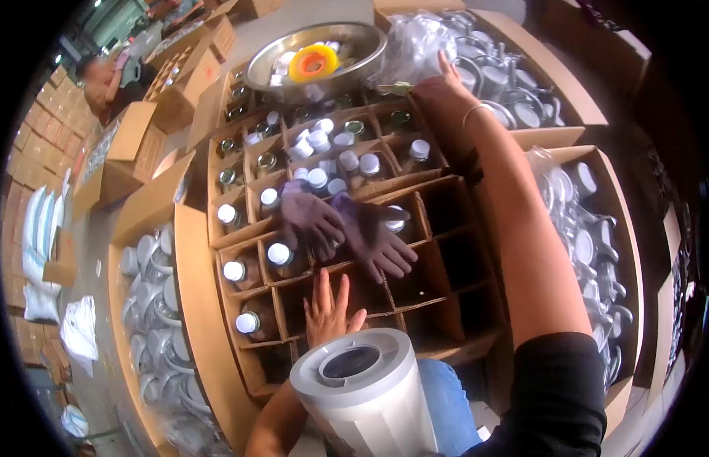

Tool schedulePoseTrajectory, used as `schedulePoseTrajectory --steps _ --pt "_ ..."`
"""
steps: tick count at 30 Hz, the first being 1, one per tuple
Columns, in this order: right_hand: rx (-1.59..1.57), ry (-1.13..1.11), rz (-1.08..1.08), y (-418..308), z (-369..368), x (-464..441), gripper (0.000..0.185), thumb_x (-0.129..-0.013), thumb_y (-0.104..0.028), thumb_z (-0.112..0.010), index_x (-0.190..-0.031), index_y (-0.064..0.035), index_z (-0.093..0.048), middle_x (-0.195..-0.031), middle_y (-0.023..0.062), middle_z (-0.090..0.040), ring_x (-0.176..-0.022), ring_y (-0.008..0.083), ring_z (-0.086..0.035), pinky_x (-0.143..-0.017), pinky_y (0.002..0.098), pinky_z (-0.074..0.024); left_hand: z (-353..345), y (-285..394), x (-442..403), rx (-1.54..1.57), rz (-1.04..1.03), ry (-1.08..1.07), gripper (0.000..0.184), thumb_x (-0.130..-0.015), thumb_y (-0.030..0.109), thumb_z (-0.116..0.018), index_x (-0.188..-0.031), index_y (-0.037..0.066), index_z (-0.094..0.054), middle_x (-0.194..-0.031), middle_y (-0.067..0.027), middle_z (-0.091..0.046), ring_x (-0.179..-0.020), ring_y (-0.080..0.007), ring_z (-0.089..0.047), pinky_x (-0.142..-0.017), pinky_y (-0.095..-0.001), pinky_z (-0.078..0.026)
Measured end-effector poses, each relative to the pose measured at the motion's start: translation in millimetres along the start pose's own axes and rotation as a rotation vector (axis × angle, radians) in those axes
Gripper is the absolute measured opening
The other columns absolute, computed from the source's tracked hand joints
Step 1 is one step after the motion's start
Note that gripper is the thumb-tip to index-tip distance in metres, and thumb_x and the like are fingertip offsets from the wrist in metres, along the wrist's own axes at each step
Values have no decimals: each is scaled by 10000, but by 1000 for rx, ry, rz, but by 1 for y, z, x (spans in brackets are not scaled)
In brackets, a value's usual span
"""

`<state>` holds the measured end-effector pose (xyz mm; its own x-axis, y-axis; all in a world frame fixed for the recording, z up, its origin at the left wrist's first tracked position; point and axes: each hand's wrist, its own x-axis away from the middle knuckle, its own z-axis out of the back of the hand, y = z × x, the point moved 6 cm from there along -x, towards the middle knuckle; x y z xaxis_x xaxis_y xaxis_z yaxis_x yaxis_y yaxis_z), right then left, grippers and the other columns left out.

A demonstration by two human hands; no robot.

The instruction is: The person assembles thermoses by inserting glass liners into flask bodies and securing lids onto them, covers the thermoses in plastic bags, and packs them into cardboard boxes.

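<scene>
My left hand [329, 308] reaches over the near compartments of a divided carton [316, 278], its fingers spread and nothing in them. A white and grey cylinder [369, 396] stands in front of it and hides part of the wrist. My right hand [444, 85] is stretched out at the carton's far right, one finger pointing up. At its other fingertips is a small yellow-green object [395, 88], too small to name exactly. Two dark purple gloves [312, 222] lie on the dividers. White-capped glass bottles [280, 254] fill several compartments; loose white caps [318, 139] lie among them.
A metal bowl [316, 87] holding white caps and a yellow-orange tape roll [313, 62] rests on the carton's far end. Clear plastic [415, 46] lies beside it. Boxes of handled lids [152, 305] flank both sides. A person [103, 84] sits at far left.
</scene>
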<state>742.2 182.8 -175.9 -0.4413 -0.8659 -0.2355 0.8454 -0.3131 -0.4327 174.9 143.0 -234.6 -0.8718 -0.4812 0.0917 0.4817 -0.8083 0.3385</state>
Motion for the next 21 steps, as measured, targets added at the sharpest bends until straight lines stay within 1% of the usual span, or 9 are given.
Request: schedulePoseTrajectory --steps 3,4,7,10,12,14,15,17,21 --pt "-649 -6 -60 60 -38 -46 312 -816 -418 -738 -1068 -235 -767 -1287 199 -613 -1472 280 -233 -1181 380 -230 -1 -5 0 63 -111 97 780 -884 502 -570 -1535 193 -271 -1614 -176 -72 -1475 -384 -154 -1104 -645 -249" --pt "-193 -27 -115 52 -30 -37 303 -821 -405 -730 -1082 -254 -761 -1339 185 -577 -1469 269 -243 -1181 365 -237 -2 -7 -2 62 -109 116 771 -881 510 -570 -1525 185 -296 -1608 -185 -97 -1458 -394 -198 -1101 -623 -274" --pt "481 -76 -125 29 -21 -27 254 -845 -370 -699 -1068 -264 -759 -1419 157 -514 -1462 255 -259 -1183 355 -242 3 0 -6 57 -176 191 758 -853 391 -621 -1503 113 -346 -1563 -273 -189 -1363 -458 -343 -1077 -531 -336" --pt "903 -106 -56 5 -19 -22 192 -882 -324 -651 -1011 -244 -768 -1475 127 -460 -1454 251 -270 -1189 364 -237 -2 -3 -5 28 -163 195 739 -890 517 -537 -1497 132 -363 -1565 -246 -204 -1335 -441 -389 -1045 -519 -385" --pt "288 29 -141 13 -4 -18 154 -845 -277 -653 -867 -142 -724 -990 117 -603 -1000 240 -545 -915 376 -438 -2 -4 -4 15 -153 212 742 -903 589 -496 -1490 150 -380 -1571 -217 -210 -1327 -420 -410 -1026 -517 -412" --pt "331 205 -53 9 6 -14 188 -796 -273 -682 -846 -96 -724 -771 158 -681 -740 234 -680 -710 402 -521 -3 -5 -4 9 -156 212 749 -896 590 -506 -1488 148 -381 -1570 -215 -210 -1326 -421 -410 -1032 -513 -409" --pt "334 203 -49 -8 10 -5 188 -796 -273 -682 -846 -96 -724 -771 158 -681 -740 234 -680 -710 402 -521 -3 -5 -5 9 -155 214 752 -894 590 -510 -1487 148 -382 -1570 -214 -211 -1325 -421 -410 -1034 -512 -408" --pt "238 389 -302 -37 35 23 130 -824 -214 -691 -865 -108 -753 -829 152 -715 -750 201 -685 -704 377 -523 -1 -4 -6 4 -151 215 767 -881 587 -531 -1490 146 -377 -1571 -209 -213 -1327 -416 -411 -1040 -501 -407" --pt "-2 451 -248 -30 40 40 159 -874 -177 -679 -945 -56 -754 -843 107 -741 -767 177 -687 -686 335 -529 3 1 -7 14 -165 174 748 -907 541 -505 -1494 100 -366 -1563 -264 -190 -1315 -453 -401 -1057 -517 -369"
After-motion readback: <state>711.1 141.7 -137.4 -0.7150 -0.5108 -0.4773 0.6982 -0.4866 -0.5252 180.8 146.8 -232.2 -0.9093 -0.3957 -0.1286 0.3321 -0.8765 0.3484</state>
